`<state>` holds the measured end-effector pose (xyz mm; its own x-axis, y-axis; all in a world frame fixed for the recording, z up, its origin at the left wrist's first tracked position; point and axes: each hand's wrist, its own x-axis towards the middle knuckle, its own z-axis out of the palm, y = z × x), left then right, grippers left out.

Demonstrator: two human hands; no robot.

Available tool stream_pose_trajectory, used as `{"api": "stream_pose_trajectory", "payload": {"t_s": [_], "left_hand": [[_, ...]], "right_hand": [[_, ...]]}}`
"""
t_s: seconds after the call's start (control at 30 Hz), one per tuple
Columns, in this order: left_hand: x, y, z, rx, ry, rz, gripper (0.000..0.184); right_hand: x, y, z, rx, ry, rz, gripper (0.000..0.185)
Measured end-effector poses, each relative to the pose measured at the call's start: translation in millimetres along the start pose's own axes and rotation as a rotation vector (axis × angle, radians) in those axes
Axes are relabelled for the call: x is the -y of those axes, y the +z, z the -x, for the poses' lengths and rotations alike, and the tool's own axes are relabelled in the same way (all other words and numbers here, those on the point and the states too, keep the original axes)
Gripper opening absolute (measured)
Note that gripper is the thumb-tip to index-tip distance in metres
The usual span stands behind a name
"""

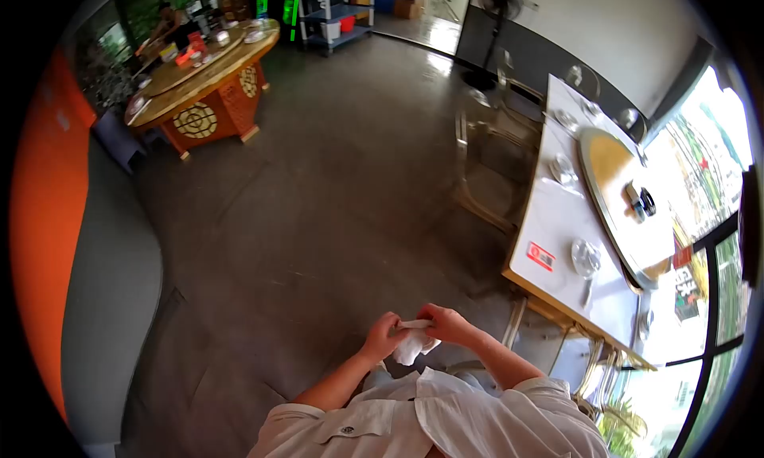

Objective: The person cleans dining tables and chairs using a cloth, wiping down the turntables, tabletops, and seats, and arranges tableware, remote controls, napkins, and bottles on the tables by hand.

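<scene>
A crumpled white cloth or tissue [415, 346] hangs between my two hands, in front of my shirt at the bottom middle of the head view. My left hand [383, 336] pinches its left end with fingers closed. On the other side, my right hand [448, 323] grips the top right part, fingers curled over it. The upper edge is drawn straight between the hands, and the rest droops below. Whether it is fabric or paper I cannot tell.
To the right stands a white table [549, 219] with a round turntable [590, 163], glassware and a red card [540, 257]. Transparent chairs [485, 179] line its near side. A carved wooden table [215, 112], a shelf cart [338, 12] and a fan [500, 0] stand farther off.
</scene>
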<state>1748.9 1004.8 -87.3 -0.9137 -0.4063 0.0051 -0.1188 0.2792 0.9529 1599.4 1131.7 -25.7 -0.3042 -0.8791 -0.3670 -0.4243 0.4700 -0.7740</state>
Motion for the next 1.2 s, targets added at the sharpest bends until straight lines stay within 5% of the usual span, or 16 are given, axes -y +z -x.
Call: {"api": "stream_pose_trajectory", "payload": {"t_s": [0.1, 0.17, 0.37, 0.57, 0.63, 0.7, 0.87, 0.97, 1.1, 1.2], "left_hand": [[-3.6, -76.8, 11.6, -0.296, 0.23, 0.085, 0.015], [-7.4, -120.8, 21.3, -0.153, -0.153, 0.244, 0.01], [34.7, -214.8, 29.3, -0.505, -0.236, 0.324, 0.013], [71.4, -342.2, -18.8, -0.703, -0.422, 0.476, 0.022], [90.5, -384.0, -43.6, -0.785, -0.47, 0.452, 0.024], [95.6, -436.0, -57.8, -0.813, -0.432, -0.021, 0.026], [113.3, -567.4, -65.7, -1.102, -0.499, -0.043, 0.026], [150.1, -622.0, -62.1, -1.292, -0.394, 0.196, 0.023], [207.0, -710.6, -75.5, -1.249, -0.362, 0.376, 0.021], [234.0, -795.8, -112.1, -1.191, -0.338, 0.479, 0.018]], "right_hand": [[37.4, 17.5, -66.5, 0.106, 0.02, 0.121, 0.031], [53.4, 30.9, -108.2, 0.179, -0.042, 0.166, 0.03], [94.3, 62.5, -240.4, 0.212, -0.229, 0.332, 0.024], [163.8, 54.5, -369.8, 0.309, -0.047, -0.426, 0.017], [182.9, 56.7, -434.8, 0.353, -0.046, -0.449, 0.018], [203.3, 72.9, -501.5, 0.286, -0.184, -0.26, 0.023], [353.0, 92.9, -624.4, 0.408, -0.354, -0.008, 0.035], [424.0, 110.1, -678.6, 0.604, -0.505, 0.082, 0.039], [447.5, 146.6, -780.7, 0.794, -0.555, 0.354, 0.044], [430.5, 161.4, -854.8, 0.707, -0.459, 0.428, 0.043]]}}
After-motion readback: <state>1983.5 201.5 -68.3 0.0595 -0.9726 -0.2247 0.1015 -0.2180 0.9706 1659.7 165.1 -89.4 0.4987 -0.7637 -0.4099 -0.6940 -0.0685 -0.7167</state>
